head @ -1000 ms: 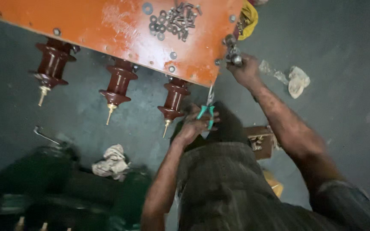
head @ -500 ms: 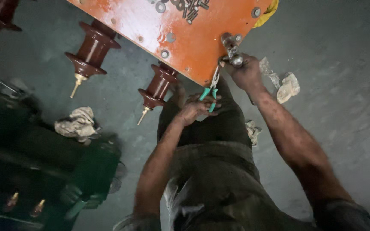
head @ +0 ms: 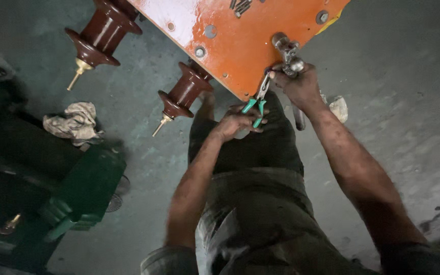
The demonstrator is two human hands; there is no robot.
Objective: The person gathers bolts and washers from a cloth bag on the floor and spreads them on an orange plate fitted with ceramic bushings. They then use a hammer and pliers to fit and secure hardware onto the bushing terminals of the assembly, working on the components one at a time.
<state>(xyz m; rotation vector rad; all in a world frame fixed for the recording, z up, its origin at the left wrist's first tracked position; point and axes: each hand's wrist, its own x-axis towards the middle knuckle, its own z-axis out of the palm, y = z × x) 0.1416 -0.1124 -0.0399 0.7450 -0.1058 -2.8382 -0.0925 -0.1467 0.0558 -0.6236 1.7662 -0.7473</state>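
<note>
Hands met at the lower edge of the orange plate (head: 240, 46). Reaching up from below, the left hand (head: 238, 121) was clenched round the green handles of a pair of pliers (head: 257, 102), whose nose pointed up at the plate's rim. Just beside it, the right hand (head: 296, 84) was closed on a grey metal fitting (head: 287, 50) that stood against the plate's face near the same edge, the forearm running down to the right.

Two brown ribbed insulators (head: 185, 92) with brass tips hung off the plate's left side, apart from both hands. A crumpled rag (head: 73, 119) lay on the grey floor (head: 398, 117), next to a dark green casing (head: 52, 188) at the left. A pale scrap (head: 338, 107) showed behind the right wrist.

What the pliers' nose gripped could not be made out, as the right hand's fingers crowded it. The plate ran off the top of the view, and the person's dark trousers hid the floor beneath the hands.
</note>
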